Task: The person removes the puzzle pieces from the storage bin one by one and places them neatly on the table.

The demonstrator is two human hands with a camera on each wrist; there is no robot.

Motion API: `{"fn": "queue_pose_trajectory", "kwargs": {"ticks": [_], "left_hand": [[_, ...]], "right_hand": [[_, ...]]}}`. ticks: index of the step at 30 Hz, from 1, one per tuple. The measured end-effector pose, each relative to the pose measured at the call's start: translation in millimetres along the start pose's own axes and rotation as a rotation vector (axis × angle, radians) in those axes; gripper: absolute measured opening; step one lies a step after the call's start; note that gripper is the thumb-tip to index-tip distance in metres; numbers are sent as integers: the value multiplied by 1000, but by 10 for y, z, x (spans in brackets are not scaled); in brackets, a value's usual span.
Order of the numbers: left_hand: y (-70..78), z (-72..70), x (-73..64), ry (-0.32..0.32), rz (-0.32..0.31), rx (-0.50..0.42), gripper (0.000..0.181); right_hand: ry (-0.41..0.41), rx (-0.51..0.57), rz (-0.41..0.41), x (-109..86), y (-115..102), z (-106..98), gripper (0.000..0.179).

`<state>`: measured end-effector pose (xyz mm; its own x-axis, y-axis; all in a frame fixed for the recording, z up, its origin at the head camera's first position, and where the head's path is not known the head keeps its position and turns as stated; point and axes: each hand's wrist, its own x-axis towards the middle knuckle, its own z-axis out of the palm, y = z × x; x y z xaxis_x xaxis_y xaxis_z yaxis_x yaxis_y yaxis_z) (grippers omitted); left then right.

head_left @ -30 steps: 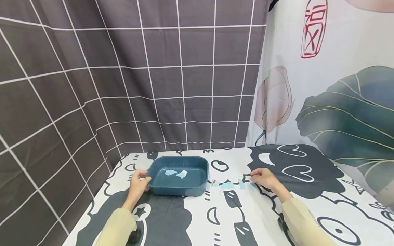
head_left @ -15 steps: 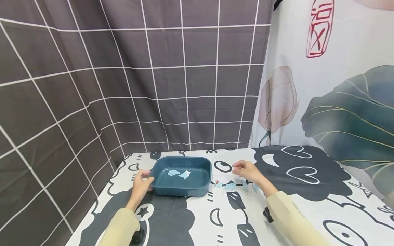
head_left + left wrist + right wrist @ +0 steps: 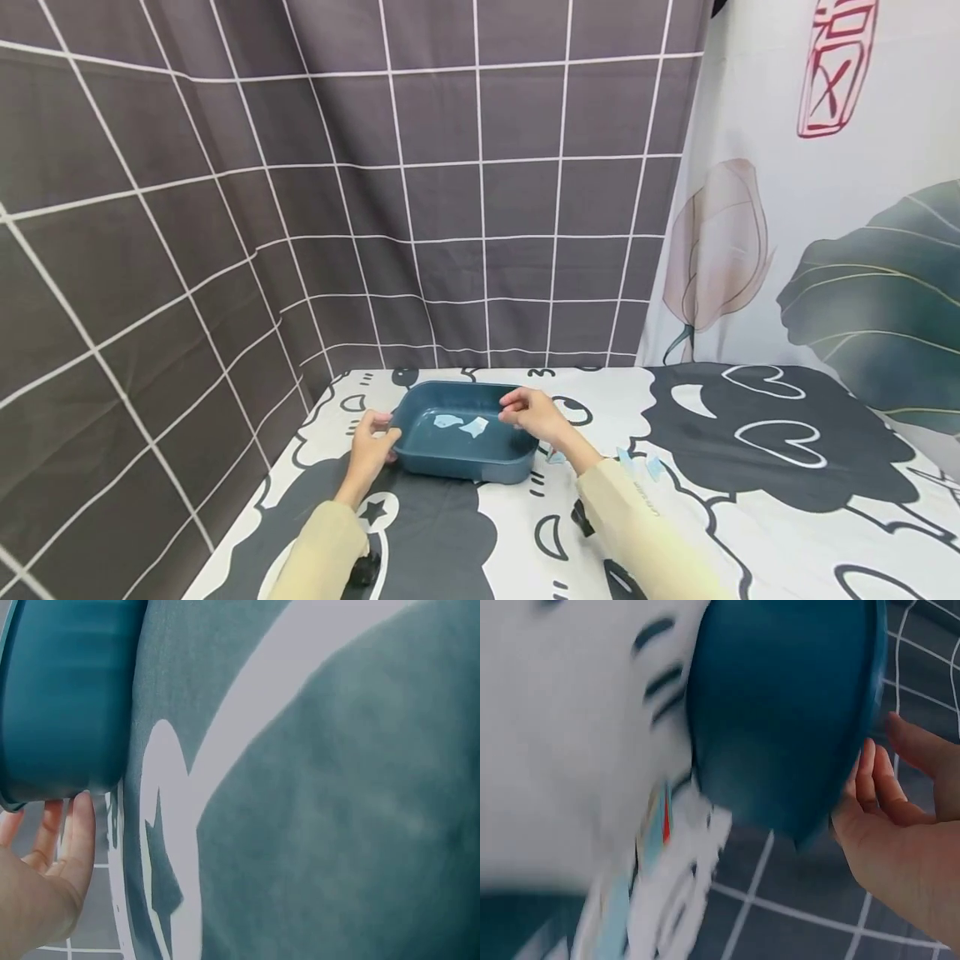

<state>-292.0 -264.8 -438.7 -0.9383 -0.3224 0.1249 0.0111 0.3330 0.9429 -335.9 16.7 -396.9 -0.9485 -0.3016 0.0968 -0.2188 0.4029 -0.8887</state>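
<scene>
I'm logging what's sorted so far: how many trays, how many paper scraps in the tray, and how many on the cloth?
Trays: 1
Paper scraps inside the tray: 2
Paper scraps visible on the cloth: 3, others possibly hidden by the right arm
Total: 6

Red seal-style characters (image 3: 836,68), not legible, are printed on the white floral curtain (image 3: 757,167) at 2 o'clock.
</scene>
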Motion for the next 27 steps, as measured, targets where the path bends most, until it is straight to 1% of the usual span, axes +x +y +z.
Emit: {"fn": "queue_pose_trajectory", "kwargs": {"ticks": [3, 5, 7, 12, 14, 17, 20, 24, 27], "left_hand": [[1, 28, -2, 7, 5, -12, 31], [3, 28, -4, 20, 7, -14, 31], [4, 21, -5, 29, 11, -9, 30], [-10, 25, 8, 28, 23, -13, 29], [-20, 40, 12, 26, 28, -16, 29], [-34, 46, 1, 30, 18, -24, 29], [-46, 45, -15, 32, 5, -31, 29], [-41, 45, -12, 35, 12, -45, 30], [-32, 39, 7, 35, 21, -51, 31]], "right_hand": [[32, -10, 4, 66, 2, 152, 25], [68, -41, 1, 101, -7, 257, 24], [88, -70, 12, 126, -11, 352, 23], [65, -62, 76, 208, 16, 517, 22], [68, -99, 76, 251, 36, 540, 21], [69, -198, 51, 303, 78, 568, 20], [56, -286, 3, 332, 118, 586, 21], [14, -338, -65, 372, 137, 601, 32], [-46, -349, -89, 412, 130, 613, 43]]}}
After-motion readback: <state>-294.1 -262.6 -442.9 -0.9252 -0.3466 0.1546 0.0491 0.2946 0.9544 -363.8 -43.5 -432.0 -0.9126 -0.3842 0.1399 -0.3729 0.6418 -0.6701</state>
